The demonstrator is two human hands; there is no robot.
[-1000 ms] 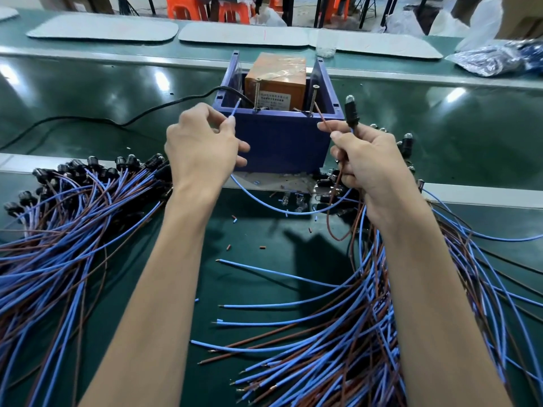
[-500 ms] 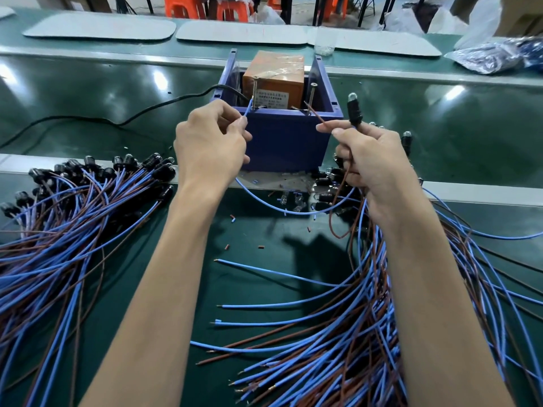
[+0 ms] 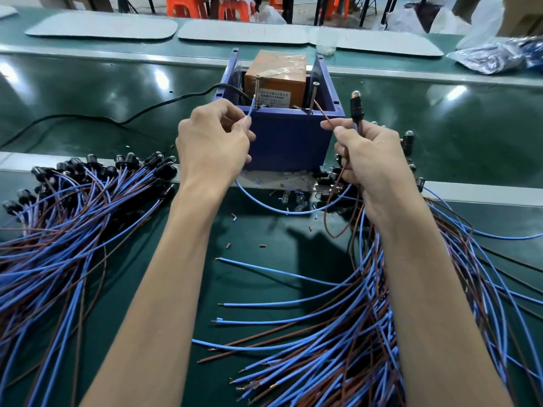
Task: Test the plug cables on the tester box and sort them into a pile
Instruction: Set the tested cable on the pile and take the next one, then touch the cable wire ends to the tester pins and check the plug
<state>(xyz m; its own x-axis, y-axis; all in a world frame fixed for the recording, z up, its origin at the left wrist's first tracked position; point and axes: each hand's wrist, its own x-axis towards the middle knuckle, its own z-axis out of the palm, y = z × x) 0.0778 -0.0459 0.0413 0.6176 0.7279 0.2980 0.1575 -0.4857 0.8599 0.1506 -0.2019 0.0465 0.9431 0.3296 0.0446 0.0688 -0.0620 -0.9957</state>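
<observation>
- Tester box [image 3: 285, 139], blue with an open top, is sitting mid-desk just past the hands; an orange block [image 3: 276, 77] is sitting inside it.
- White label [image 3: 273, 98] on the block is carrying print too small to read.
- Two screw posts are standing up at the box's front edge: left post [image 3: 256, 92], right post [image 3: 313, 95].
- Left hand [image 3: 211, 145] is pinching the blue wire [image 3: 249, 111] between thumb and forefinger, with the bare tip touching the left post.
- Right hand [image 3: 373, 160] is curling round the plug cable [image 3: 356, 108], black plug upright, its clear tip looking orange.
- The same hand is pinching the brown wire [image 3: 324, 116], tip at the right post; contact is hard to tell.
- Left pile [image 3: 73, 207] and right pile [image 3: 382, 333] of blue and brown cables are lying either side of the arms.
- Dark green desk [image 3: 264, 259] is showing glare, with cut insulation bits [image 3: 232, 215] near the box.
- Black cord [image 3: 147, 108] is running left from the box.
- Grey mats [image 3: 102, 24], a plastic bag [image 3: 493, 54] and orange stools [image 3: 205, 7] are sitting behind.
</observation>
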